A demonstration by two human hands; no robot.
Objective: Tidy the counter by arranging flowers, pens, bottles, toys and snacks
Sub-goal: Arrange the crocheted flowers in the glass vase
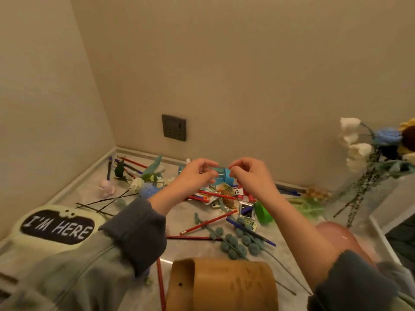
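Between the two hands, just above the middle of the frame, a small blue bottle (221, 172) is held in the air over the back of the counter (179, 212). Its long axis runs left to right across the picture, level, with what looks like a paler cap at the right end. The left hand (195, 175) has fingers and thumb curled round the left end. The right hand (249, 173) pinches the cap end with bent fingertips. Both hands touch the bottle, so neither is nearer. Judging by the grip, the next move is a twist of the cap or a choice of where to stand the bottle.

Both forearms rise from the lower corners and meet at the bottle, wrists slightly cocked, grey cuffs pushed back.

Directly below the hands lies a heap of snack packets (215, 196) crossed by red pencils (208, 222), with a blue pen (251, 232) and a knitted green sprig (233, 243) lower down. A wooden holder (224, 286) lies on its side at the bottom centre. At the right edge a glass vase of flowers (370, 153) stands upright, and a pink toy (106, 187) sits to the left.
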